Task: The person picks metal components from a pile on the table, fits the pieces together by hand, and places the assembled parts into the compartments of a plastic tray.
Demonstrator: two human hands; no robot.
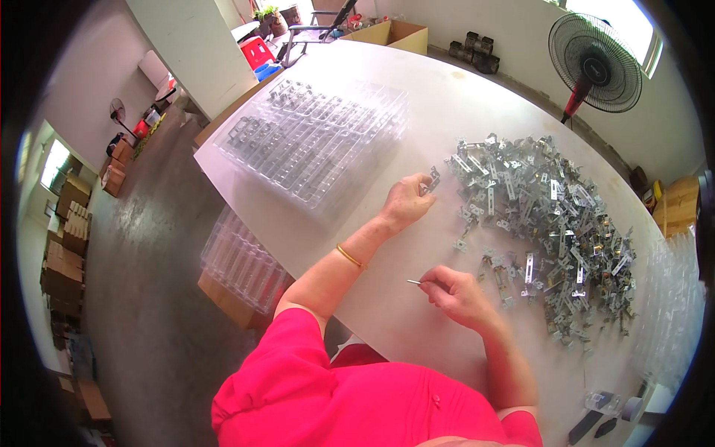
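My left hand [407, 202] is closed on a small silver metal bracket [433, 177], which sticks out past the fingertips at the left side of the pile. Nearer to me, my right hand [460, 296] pinches a thin metal rod [413, 281] whose tip points left; the rest of it is hidden by the fingers. To the right of both hands spreads a heap of loose metal brackets [551, 223]. A stack of clear plastic trays [298, 160] stands at the far left of the table, with several metal pieces in the top tray's far-left rows.
The white table [357, 253] has a curved-looking edge. Clear plastic trays [674, 305] stand at its right end, near a tape roll [631, 408]. More trays [242, 261] rest on a box below its left edge. A black fan [596, 67] stands beyond the far right.
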